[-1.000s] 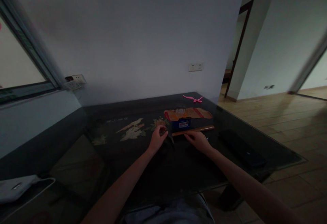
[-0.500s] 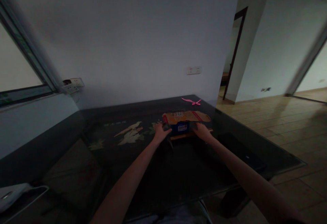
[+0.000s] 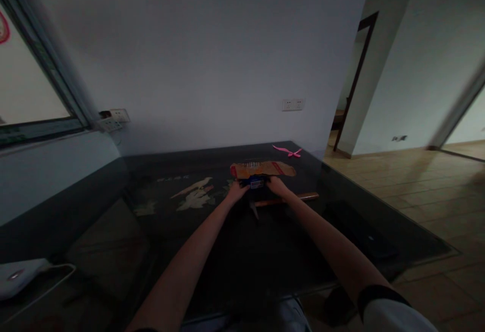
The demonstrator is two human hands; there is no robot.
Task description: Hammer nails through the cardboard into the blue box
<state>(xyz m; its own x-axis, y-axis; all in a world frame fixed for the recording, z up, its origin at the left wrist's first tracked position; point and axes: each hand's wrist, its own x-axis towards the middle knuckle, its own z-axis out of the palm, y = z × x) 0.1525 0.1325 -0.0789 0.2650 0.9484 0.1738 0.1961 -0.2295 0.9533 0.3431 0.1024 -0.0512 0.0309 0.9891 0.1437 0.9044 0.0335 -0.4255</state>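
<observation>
My left hand (image 3: pixel 237 189) is closed against the left side of a small blue box (image 3: pixel 256 184) with a white label. My right hand (image 3: pixel 278 186) grips the same box from the right. On top of or just behind the box lies a flat brown piece with red bands (image 3: pixel 282 169), which looks like cardboard or paper. Several thin nail-like pins (image 3: pixel 252 164) stand in a row at its far edge. Nearer to me, a hammer (image 3: pixel 308 196) with a wooden handle rests on the table, its dark head at the left. My right wrist covers part of the handle.
The dark table (image 3: pixel 227 271) carries a painted bird and flower design. A pink ribbon (image 3: pixel 291 153) lies at its far right corner. To the right is a long black case (image 3: pixel 361 231); at the lower left, a white device with a cable (image 3: pixel 22 276). A wall stands behind.
Both hands have pushed the blue box and the brown piece a little away and to the left. More of the hammer now shows in front of them.
</observation>
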